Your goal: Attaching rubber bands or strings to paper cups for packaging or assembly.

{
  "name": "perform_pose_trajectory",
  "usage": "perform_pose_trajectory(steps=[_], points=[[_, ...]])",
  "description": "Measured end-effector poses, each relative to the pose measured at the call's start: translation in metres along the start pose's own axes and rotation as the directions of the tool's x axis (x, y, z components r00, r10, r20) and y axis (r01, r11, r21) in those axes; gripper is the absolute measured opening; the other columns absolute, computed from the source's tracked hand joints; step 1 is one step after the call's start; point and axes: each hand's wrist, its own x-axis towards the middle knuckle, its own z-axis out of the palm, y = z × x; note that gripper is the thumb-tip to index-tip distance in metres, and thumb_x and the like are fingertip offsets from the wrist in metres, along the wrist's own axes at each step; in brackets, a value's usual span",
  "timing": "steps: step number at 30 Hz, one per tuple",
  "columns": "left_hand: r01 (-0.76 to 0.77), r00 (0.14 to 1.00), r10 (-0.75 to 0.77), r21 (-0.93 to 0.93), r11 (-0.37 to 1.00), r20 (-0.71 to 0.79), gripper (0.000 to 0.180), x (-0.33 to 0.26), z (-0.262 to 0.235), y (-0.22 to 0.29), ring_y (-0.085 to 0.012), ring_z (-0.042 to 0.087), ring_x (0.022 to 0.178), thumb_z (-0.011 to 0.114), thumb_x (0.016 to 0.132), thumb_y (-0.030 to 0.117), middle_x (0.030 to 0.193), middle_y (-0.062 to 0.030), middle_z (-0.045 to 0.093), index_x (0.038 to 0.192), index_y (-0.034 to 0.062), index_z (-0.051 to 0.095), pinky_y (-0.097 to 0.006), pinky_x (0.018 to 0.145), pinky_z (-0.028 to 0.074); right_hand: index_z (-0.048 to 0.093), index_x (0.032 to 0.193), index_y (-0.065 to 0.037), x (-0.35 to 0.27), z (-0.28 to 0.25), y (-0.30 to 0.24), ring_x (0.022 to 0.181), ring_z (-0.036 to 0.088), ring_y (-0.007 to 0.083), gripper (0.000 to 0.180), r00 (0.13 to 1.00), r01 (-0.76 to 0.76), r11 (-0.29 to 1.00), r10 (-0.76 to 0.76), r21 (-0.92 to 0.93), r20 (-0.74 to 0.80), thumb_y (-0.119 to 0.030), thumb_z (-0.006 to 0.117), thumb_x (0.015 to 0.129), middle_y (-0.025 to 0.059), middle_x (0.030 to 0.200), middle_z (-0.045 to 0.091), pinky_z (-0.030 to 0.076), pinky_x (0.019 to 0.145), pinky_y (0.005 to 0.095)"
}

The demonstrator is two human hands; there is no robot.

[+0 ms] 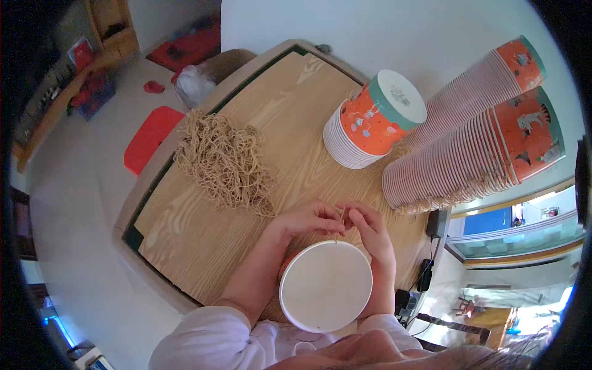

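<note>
A white-lined paper bucket (327, 287) with an orange outside stands between my forearms, its open mouth facing up. Just past its far rim, my left hand (311, 218) and my right hand (368, 227) meet. Both are closed, with the fingertips pinching a short piece of tan twine (343, 214). The twine runs down towards the bucket's rim, where its end is hard to make out. Left of my hands, a loose tangled heap of tan twine (225, 163) lies on the wooden table.
A short upside-down stack of orange and green paper buckets (373, 117) stands beyond my hands. Two taller stacks (475, 148) (472, 89) rise at the right, the nearer with twine loops along its rims. Black adapters and cables (424, 274) sit at the table's right edge. A red stool (151, 139) stands left.
</note>
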Motion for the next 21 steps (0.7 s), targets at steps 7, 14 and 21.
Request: perform_pose_trajectory(steps=[7,14,21], points=[[-0.018,0.999,0.019,-0.023,1.0,0.045,0.02,0.006,-0.004,-0.004,-0.0032,0.051,0.067,0.068,0.086,0.022,0.076,0.0035,0.059,0.094,0.0036,0.069,-0.019,0.058,0.04,0.061,0.096,0.0,0.0,0.003,-0.001,0.077,0.061,0.0123,0.009,0.998,-0.056,0.994,0.058,0.098,-0.017,0.001,0.061,0.087,0.0044,0.083,0.061,0.049,0.069,0.0235],[-0.46,0.85,0.487,-0.167,0.872,0.2,0.014,0.005,-0.026,-0.006,-0.0088,0.054,0.082,0.072,0.079,0.016,0.083,-0.0012,0.056,0.089,0.0065,0.071,-0.023,0.067,0.043,0.061,0.089,0.0,-0.004,0.0,-0.007,0.078,0.062,0.0115,0.009,0.988,-0.083,0.994,0.09,0.065,-0.123,0.006,0.064,0.083,0.005,0.084,0.063,0.05,0.071,0.0237],[-0.394,0.883,0.293,0.24,0.887,0.365,0.021,0.0,-0.024,0.004,-0.0131,0.054,0.086,0.07,0.081,0.009,0.09,-0.0028,0.057,0.102,0.0045,0.071,-0.025,0.075,0.045,0.064,0.09,0.001,-0.009,-0.007,-0.01,0.081,0.062,0.0111,0.005,0.997,-0.061,0.969,0.069,-0.24,0.026,0.002,0.064,0.084,0.0051,0.085,0.064,0.05,0.074,0.0235]])
